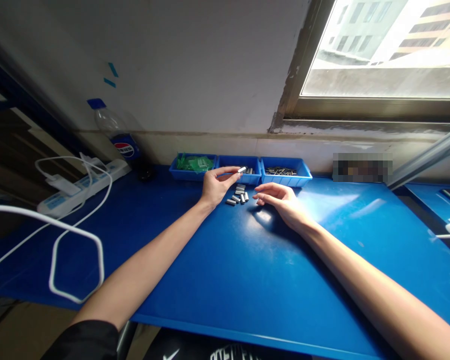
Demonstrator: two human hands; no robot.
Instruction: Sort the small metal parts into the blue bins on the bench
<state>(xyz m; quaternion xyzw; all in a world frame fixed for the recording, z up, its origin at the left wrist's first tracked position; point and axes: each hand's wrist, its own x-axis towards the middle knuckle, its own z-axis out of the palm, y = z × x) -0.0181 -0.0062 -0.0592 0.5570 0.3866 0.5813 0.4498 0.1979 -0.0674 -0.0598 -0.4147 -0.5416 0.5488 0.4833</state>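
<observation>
Bench (217, 280) of plain blue fills the head view, with three blue bins in a row along the wall. The left bin (187, 175) holds green plastic packaging (198, 163), the middle bin (238, 161) short silvery metal cylinders, and the right bin (292, 181) thin metal pins (281, 171). The left hand (214, 187) pinches one metal cylinder (242, 170) between thumb and fingertips, raised in front of the middle bin. A small group of loose cylinders (236, 199) lies on the bench between the hands. The right hand (283, 200) is just beside that group, fingers loosely curled, thumb and index finger slightly apart. Further left stand a Pepsi bottle (124, 145) and a white power strip (86, 189).
</observation>
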